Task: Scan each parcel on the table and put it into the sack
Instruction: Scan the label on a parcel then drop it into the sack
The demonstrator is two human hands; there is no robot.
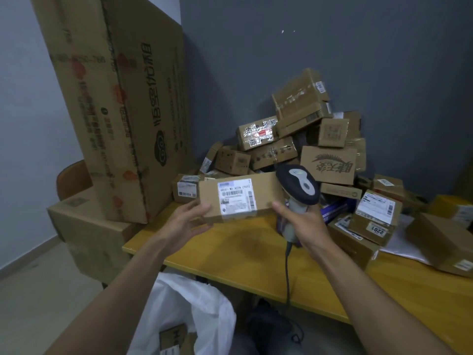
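Observation:
My left hand (190, 221) holds a flat brown parcel (263, 192) from below, above the yellow table (230, 249); its white shipping label faces me. My right hand (304, 224) grips the handle of a grey and black barcode scanner (298, 187), whose head sits right beside the parcel's right end. The scanner's cable hangs down over the table's front edge. A white sack (194, 301) stands open on the floor below my left arm, with a couple of parcels (172, 336) inside it.
A heap of several cardboard parcels (299, 139) covers the back and right of the table, against a grey wall. Large flattened cartons (115, 103) lean at the left on a big box (87, 226). A brown chair back (73, 179) shows behind them.

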